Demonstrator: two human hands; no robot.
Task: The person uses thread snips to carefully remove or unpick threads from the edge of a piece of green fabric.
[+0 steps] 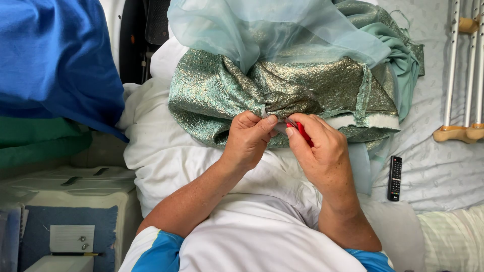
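The left hand [248,140] pinches a fold of the green-gold brocade fabric [282,90], thumb pressed down on the cloth, while the right hand [320,148] is curled closed around a small red tool [304,134], of which only a sliver shows between the fingers; its tip and kind cannot be made out. The brocade lies bunched on a white pillow [166,151] on the person's lap, and a sheer pale-blue veil [262,30] drapes over its top, cut off by the upper edge. At lower left a white plastic box [70,189] carries a dark blue pad [35,221] with a small white rectangular card [71,238] on it; two tiny metal pieces sit on the card, too small to identify. A black remote control [395,178] rests on the bed [438,171] to the right, near wooden-tipped metal crutches [464,75]. Blue cloth [55,55] and green cloth [40,141] are piled at upper left.
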